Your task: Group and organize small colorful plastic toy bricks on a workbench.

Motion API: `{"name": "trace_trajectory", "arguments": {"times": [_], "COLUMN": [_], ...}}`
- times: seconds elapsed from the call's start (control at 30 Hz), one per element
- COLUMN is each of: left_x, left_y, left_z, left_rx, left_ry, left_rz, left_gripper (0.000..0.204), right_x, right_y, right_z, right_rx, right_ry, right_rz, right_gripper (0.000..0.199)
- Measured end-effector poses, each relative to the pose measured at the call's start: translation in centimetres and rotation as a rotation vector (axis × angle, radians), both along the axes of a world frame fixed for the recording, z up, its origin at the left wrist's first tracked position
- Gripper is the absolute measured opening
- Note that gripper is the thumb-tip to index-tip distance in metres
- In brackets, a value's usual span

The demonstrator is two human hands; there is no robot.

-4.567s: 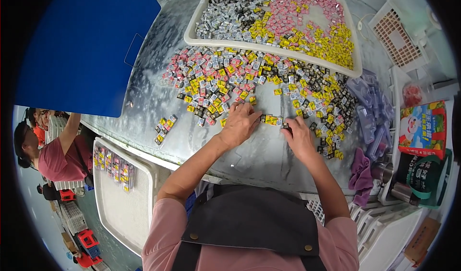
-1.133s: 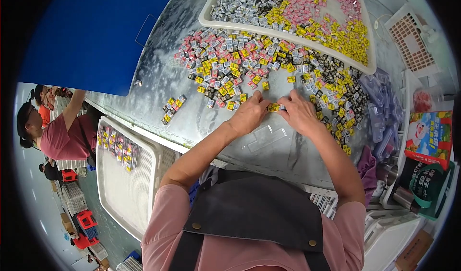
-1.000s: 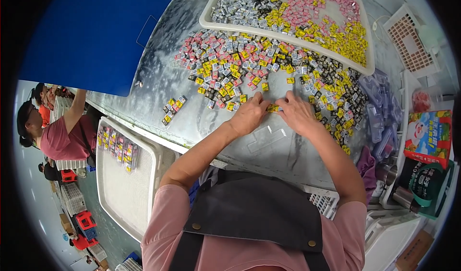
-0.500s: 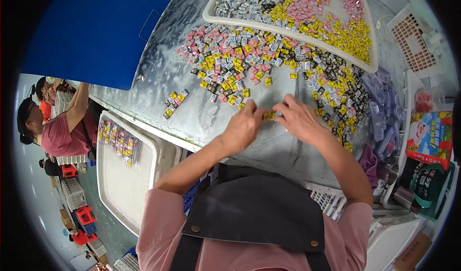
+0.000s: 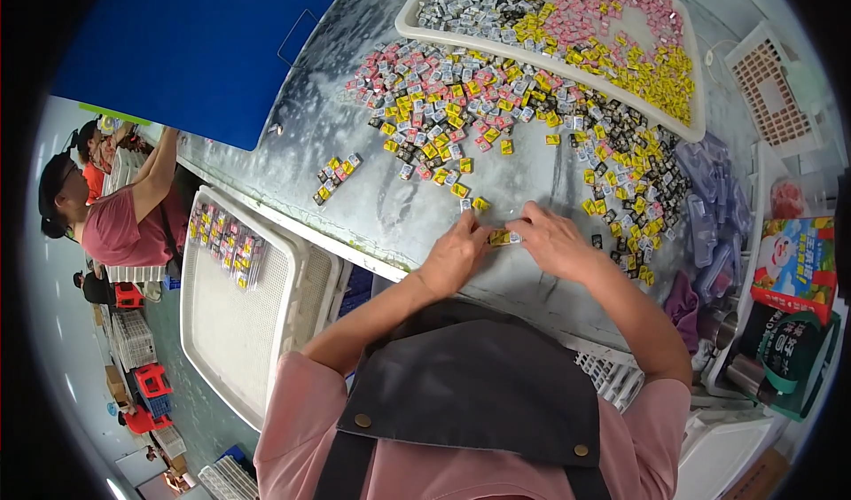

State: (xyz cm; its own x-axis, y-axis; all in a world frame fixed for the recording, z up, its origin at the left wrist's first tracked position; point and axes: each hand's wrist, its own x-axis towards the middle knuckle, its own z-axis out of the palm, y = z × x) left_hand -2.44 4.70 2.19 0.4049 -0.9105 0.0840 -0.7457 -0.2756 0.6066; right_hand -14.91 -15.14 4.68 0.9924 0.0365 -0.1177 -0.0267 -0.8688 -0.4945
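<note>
Low over the grey table (image 5: 355,212), my left hand (image 5: 457,253) and my right hand (image 5: 551,241) face each other. Their fingers pinch the two ends of a short row of small packaged pieces (image 5: 505,237), yellow and white. Clear film seems to show around it, but I cannot make out its shape. Just beyond my left fingertips lie a white piece (image 5: 465,205) and a yellow piece (image 5: 480,203). A loose heap of similar pieces (image 5: 443,101), pink, yellow, white and black, spreads farther back and to the right.
A white tray (image 5: 496,44) holds more pieces, partly grouped by colour. One packed group (image 5: 337,177) lies at left. A blue board (image 5: 195,48) covers the far left; below it a white tray (image 5: 222,323) carries filled clear packs (image 5: 229,245). Clear plastic packs (image 5: 709,190) lie right. A co-worker (image 5: 124,207) stands left.
My view has shifted slightly. Both hands have stayed together at the row, tilting it a little nearer to me, and more of its white pieces show.
</note>
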Motion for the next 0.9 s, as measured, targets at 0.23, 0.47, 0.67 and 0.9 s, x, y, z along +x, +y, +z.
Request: {"name": "trace_trajectory", "arguments": {"times": [0.23,0.47,0.67,0.9], "left_x": [4.3,3.9,3.9,3.4], "left_y": [-2.3,-1.2,-0.2,1.0], "left_z": [0.7,0.5,-0.8,-0.7], "left_rx": [-0.041,-0.134,-0.192,-0.147], "left_ry": [0.018,-0.090,-0.204,-0.444], "left_rz": [-0.276,-0.226,-0.222,-0.279], "left_gripper": [0.031,0.032,0.035,0.044], "right_x": [-0.7,-1.4,-1.8,-3.0], "right_y": [0.0,1.5,2.7,3.9], "right_z": [-0.9,-1.8,-2.4,-3.2], "right_rx": [0.175,0.256,0.207,-0.168], "right_ry": [-0.060,-0.299,-0.332,-0.617], "right_rz": [-0.190,-0.343,-0.415,-0.232], "right_gripper": [0.033,0.029,0.024,0.021]}}
